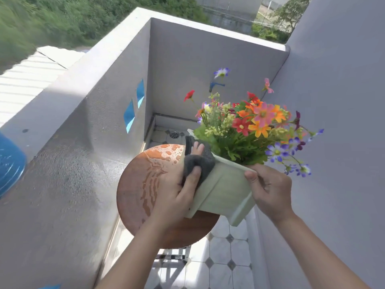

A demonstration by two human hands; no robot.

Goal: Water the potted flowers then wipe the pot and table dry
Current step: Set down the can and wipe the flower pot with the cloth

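Sunlit grey walls [208,65], pale tiled floor [220,268]

Left hand [173,192] pressing grey cloth [200,161] on tilted green pot [225,190] — right hand [268,190] gripping rim, wet round table [135,197].

Blue tap [216,86] on far wall, floor drain [174,134] below, blue barrel [10,161] at L edge

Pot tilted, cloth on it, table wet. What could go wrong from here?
1. The right hand grips the tilted pot only at its rim, partly past the table edge; it might slip and drop.
2. Water pools on the table; setting the pot down there could rewet it.
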